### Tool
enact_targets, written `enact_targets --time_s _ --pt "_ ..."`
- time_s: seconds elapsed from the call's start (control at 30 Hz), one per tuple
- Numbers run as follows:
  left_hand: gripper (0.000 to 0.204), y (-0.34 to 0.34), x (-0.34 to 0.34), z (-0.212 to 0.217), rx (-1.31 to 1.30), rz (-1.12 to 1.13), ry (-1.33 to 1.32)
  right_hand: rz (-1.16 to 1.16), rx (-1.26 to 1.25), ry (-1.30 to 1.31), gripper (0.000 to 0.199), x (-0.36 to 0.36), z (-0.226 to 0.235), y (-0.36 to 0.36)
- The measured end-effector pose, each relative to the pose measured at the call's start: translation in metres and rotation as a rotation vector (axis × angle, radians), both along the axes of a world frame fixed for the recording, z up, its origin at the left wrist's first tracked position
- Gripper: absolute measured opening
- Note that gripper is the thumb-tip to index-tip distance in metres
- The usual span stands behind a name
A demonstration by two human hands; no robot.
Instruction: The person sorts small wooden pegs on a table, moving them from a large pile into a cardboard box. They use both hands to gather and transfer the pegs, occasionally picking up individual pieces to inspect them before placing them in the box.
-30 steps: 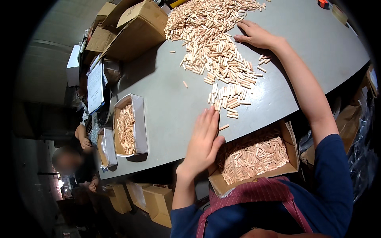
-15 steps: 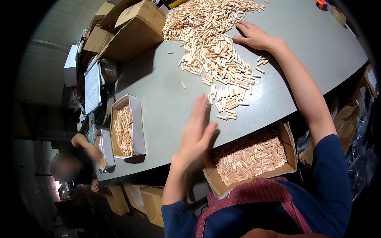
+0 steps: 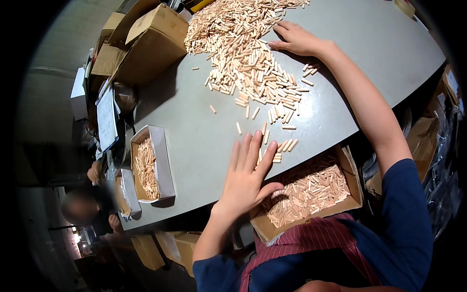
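A large pile of short wooden dowels (image 3: 238, 58) spreads over the grey table (image 3: 189, 117), thinning toward the near edge. My left hand (image 3: 245, 182) lies flat near that edge with fingers spread, over a few loose dowels (image 3: 289, 145) that show around its fingertips. At the right side of the pile rests my right hand (image 3: 299, 40), fingers stretched out and touching the outer dowels. Below the table edge, against my apron, sits an open cardboard box (image 3: 356, 180) with many dowels inside. Part of it is hidden by my left thumb.
At the left stands a white box (image 3: 166, 170) filled with dowels, beside a smaller white box (image 3: 130, 192). Cardboard cartons (image 3: 155, 46) and a clipboard with papers (image 3: 106, 119) line the far left. A roll of tape (image 3: 404, 8) lies far right. Another person is at the left.
My left hand has come down onto dowels at the near edge, its fingers spreading. Several dowels have slid toward the box. The right hand stays by the pile; the view has shifted slightly.
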State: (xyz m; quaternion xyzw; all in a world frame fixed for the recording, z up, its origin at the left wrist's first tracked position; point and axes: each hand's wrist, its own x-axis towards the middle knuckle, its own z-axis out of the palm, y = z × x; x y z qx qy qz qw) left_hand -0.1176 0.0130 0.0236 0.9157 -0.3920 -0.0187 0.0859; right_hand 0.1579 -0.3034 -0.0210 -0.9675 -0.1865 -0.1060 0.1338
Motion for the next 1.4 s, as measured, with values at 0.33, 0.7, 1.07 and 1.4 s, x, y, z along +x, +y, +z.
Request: enact_targets --time_s 0.33,0.7,1.07,1.4 --pt "0.112 0.062 -0.015 -0.003 -0.226 0.311 0.139 -0.005 0.088 -0.147 0.085 0.016 -0.021 -0.002" --pt "0.126 0.048 -0.016 -0.002 0.086 0.268 -0.054 -0.022 0.062 -0.081 0.083 0.023 -0.029 -0.008" --pt "0.111 0.024 -0.007 -0.001 -0.077 0.143 0.046 0.022 0.132 -0.096 0.082 0.017 -0.02 -0.007" --pt "0.084 -0.001 -0.003 -0.001 -0.308 -0.1 0.103 0.011 0.13 -0.136 0.081 0.016 -0.021 -0.003"
